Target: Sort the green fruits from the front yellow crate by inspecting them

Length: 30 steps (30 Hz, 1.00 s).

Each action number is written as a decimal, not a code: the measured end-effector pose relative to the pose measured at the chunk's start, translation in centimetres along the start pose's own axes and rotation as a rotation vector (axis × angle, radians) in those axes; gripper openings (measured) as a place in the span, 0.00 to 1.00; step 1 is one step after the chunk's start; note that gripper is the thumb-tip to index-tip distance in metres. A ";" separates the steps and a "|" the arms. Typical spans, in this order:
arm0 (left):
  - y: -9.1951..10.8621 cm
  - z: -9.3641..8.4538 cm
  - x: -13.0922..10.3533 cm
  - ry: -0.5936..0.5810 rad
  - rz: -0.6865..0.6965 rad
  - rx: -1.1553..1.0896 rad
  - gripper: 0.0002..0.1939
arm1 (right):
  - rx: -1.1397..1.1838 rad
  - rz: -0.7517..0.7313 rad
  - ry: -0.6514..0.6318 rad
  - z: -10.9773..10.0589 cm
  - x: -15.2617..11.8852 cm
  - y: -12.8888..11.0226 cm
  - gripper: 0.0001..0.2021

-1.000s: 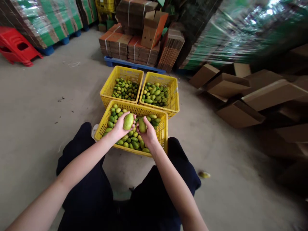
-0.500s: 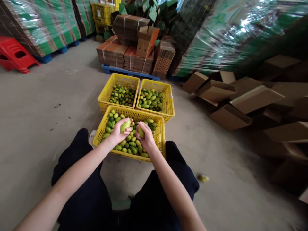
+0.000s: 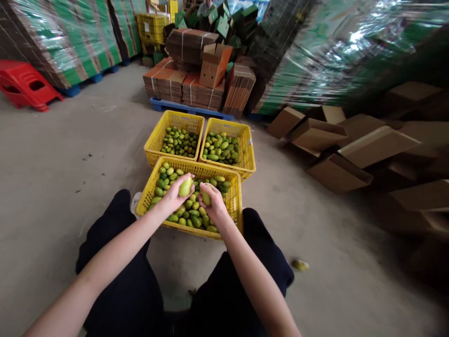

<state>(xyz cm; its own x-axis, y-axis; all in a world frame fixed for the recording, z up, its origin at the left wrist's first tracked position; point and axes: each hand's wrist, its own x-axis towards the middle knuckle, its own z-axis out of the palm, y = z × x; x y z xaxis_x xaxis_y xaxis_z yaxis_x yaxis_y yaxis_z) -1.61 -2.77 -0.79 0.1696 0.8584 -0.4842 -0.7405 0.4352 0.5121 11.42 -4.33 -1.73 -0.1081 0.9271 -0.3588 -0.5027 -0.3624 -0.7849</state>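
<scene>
The fingers of the left hand are curling around a pale green mango, gripping it just above the near yellow crate. The fingers of the right hand are closing on a second mango, close beside the first. Both forearms are stretching forward over dark-trousered knees toward that crate. Two more yellow crates of green fruit are sitting touching behind it on the concrete floor; a loose fruit is lying well to its right.

Two rear crates wall the near crate; bare floor flanks both sides.
</scene>
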 end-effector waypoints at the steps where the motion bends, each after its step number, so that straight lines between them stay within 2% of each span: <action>1: -0.1 0.0 0.1 0.004 0.005 -0.002 0.05 | -0.009 -0.014 0.006 0.0 0.0 0.0 0.19; 5: -0.2 0.0 0.4 -0.033 -0.038 -0.028 0.13 | 0.013 0.004 0.075 -0.3 0.4 0.4 0.19; 10: 0.1 0.1 0.2 -0.044 -0.099 -0.082 0.10 | 0.090 0.063 0.158 -0.4 0.7 0.5 0.17; 14: 0.2 0.3 -0.1 0.055 -0.085 -0.021 0.03 | 0.108 0.004 0.092 -0.1 0.3 0.2 0.18; 16: 0.1 0.2 -0.1 0.060 -0.088 0.025 0.07 | 0.097 -0.009 0.065 -0.1 0.3 0.2 0.18; 19: -0.2 0.0 0.1 0.036 -0.113 0.039 0.13 | 0.087 0.041 0.097 -0.1 0.5 0.3 0.18; 22: -0.4 -0.3 0.3 0.029 -0.125 -0.008 0.14 | 0.114 0.112 0.151 -0.2 0.6 0.4 0.17; 24: -0.4 -0.3 0.4 0.014 -0.128 -0.031 0.14 | 0.136 0.151 0.142 -0.2 0.6 0.4 0.16; 28: -0.2 0.0 0.2 0.031 -0.088 0.025 0.04 | 0.083 0.049 0.058 -0.2 0.4 0.5 0.17; 30: -0.3 0.1 0.2 0.057 -0.078 0.065 0.06 | 0.038 0.015 0.042 -0.3 0.4 0.7 0.19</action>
<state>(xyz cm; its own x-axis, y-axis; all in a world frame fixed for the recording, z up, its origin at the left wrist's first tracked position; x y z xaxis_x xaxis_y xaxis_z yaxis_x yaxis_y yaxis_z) -1.32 -2.71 -0.97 0.1866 0.8054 -0.5626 -0.6827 0.5182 0.5152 11.28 -4.22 -2.54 -0.0807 0.9164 -0.3920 -0.5333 -0.3719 -0.7598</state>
